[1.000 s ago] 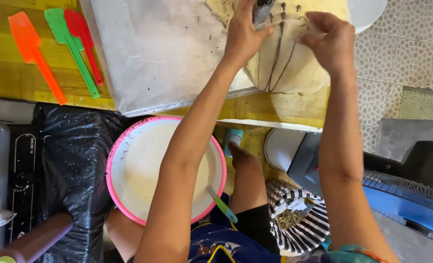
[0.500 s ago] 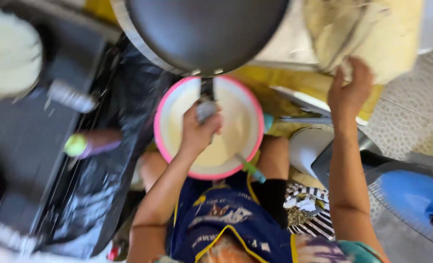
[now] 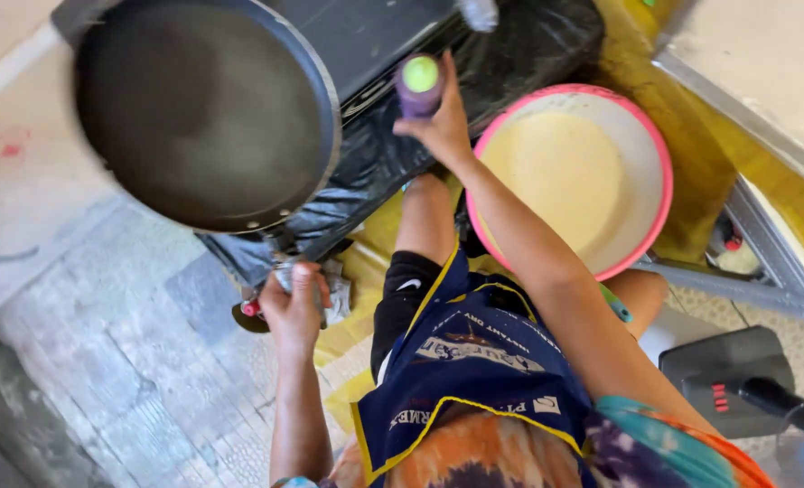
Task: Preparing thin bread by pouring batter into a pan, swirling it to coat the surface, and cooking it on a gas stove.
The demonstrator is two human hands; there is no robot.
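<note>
Left hand (image 3: pixel 294 307) grasps the pan (image 3: pixel 199 108) handle through a cloth (image 3: pixel 334 294). Right hand (image 3: pixel 438 126) grips a purple bottle (image 3: pixel 418 86) beside the batter bowl (image 3: pixel 641 163).

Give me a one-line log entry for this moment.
left hand: grips cloth-wrapped handle of dark pan | right hand: on purple bottle | pink-rimmed bowl: holds pale batter

The large round dark metal frying pan (image 3: pixel 199 108) sits at upper left, above the left hand (image 3: pixel 295 303) gripping its cloth-wrapped handle. Right of the pan, the right hand (image 3: pixel 440 126) holds a purple green-capped bottle (image 3: pixel 419 86) over crumpled black plastic sheeting (image 3: pixel 510 45). The pink-rimmed round bowl of pale batter (image 3: pixel 569 176) lies just right of that forearm.
</note>
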